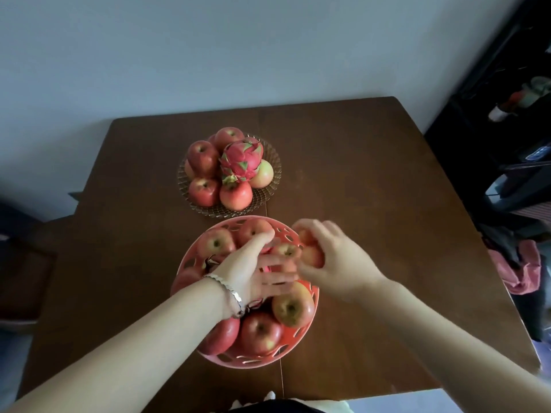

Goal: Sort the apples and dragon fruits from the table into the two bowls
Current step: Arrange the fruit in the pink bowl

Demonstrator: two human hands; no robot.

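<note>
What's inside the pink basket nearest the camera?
Several red apples lie in the basket. The left hand reaches in and covers its middle, so whatever lies beneath it is hidden.

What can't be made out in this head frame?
Head view: middle of the red basket, hidden under the left hand; its fingers are motion-blurred.
Head view: most of the apple gripped by the right hand, covered by its fingers and blurred.
Head view: fruit at the back of the glass bowl, behind the dragon fruit.
</note>
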